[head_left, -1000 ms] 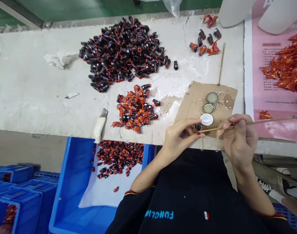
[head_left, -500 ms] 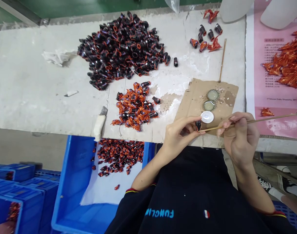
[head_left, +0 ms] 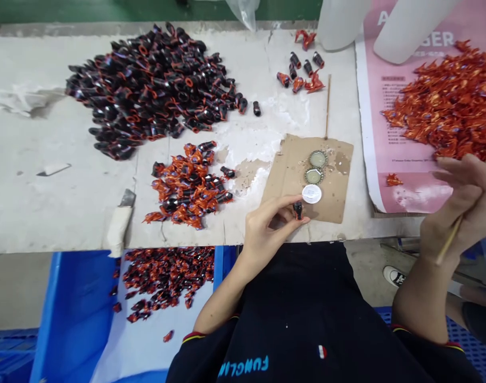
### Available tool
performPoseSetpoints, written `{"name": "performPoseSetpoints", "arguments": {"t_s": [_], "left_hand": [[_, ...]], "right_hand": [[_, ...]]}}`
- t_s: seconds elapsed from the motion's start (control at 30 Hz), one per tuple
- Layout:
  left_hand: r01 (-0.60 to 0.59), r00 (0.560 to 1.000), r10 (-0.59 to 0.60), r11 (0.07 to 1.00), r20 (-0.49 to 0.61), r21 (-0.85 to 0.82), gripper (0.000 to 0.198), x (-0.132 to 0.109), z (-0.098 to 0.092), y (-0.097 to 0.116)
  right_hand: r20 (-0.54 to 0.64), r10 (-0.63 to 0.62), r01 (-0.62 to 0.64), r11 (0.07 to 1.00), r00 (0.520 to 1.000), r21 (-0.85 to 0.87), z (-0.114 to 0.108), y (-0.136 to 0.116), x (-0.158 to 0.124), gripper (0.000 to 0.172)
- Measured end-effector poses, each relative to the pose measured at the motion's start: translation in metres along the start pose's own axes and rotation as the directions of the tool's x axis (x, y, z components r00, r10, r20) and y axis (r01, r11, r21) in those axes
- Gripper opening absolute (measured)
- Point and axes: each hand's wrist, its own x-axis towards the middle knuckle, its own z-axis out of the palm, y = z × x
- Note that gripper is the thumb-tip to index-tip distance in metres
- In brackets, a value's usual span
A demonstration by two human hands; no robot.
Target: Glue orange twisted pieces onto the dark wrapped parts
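My left hand (head_left: pixel 266 226) pinches a small black-and-orange piece (head_left: pixel 297 210) between thumb and fingers, just above the lower edge of a torn cardboard sheet (head_left: pixel 330 210). On that cardboard lie two crimped metal bottle caps (head_left: pixel 318 158) and a white round lid (head_left: pixel 311 194), close to the pinched piece. My right hand (head_left: pixel 466 197) is at the far right, holding a thin bamboo stick (head_left: pixel 450 239), beside a heap of orange twisted pieces (head_left: pixel 446 111) on a pink printed poster (head_left: pixel 390 96).
A large heap of black pieces (head_left: pixel 147 90) and a smaller orange-and-black heap (head_left: pixel 187 186) lie on the white-crusted bench (head_left: pixel 47 213). A loose stick (head_left: pixel 328 106) lies beyond the cardboard. Below the bench edge, a blue crate (head_left: pixel 79 303) holds more pieces.
My right hand has moved away from the cardboard to the far right, taking the stick with it, and the stick now points steeply upward. The view has shifted, bringing more of the poster's orange heap into sight.
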Motion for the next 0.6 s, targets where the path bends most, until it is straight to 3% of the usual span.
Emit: {"name": "performPoseSetpoints", "arguments": {"t_s": [0.2,0.3,0.4,0.5,0.6], "left_hand": [[-0.019,1.0,0.019,0.999,-0.007,0.026,0.028,0.001,0.0,0.001],[-0.021,1.0,0.021,0.999,-0.004,0.039,0.028,0.001,0.0,0.001],[-0.041,0.999,0.041,0.998,-0.001,0.053,0.028,0.0,-0.001,0.001],[-0.09,0.996,0.091,0.992,-0.005,0.084,0.027,0.0,0.0,0.004],[-0.162,0.986,0.165,0.981,-0.018,0.102,0.027,0.001,0.003,0.01]], "right_hand": [[-0.016,-0.08,0.073,0.964,0.997,-0.256,-0.014,0.01,0.01,0.01],[-0.047,-0.133,0.093,0.866,0.99,-0.491,-0.034,0.023,0.015,0.002],[-0.071,-0.124,0.055,0.79,0.99,-0.611,-0.042,0.028,0.016,0.007],[-0.112,-0.149,0.053,0.8,0.982,-0.597,-0.031,0.02,0.01,0.01],[-0.121,-0.215,0.127,0.856,0.969,-0.502,-0.004,0.005,-0.003,0.01]]}}
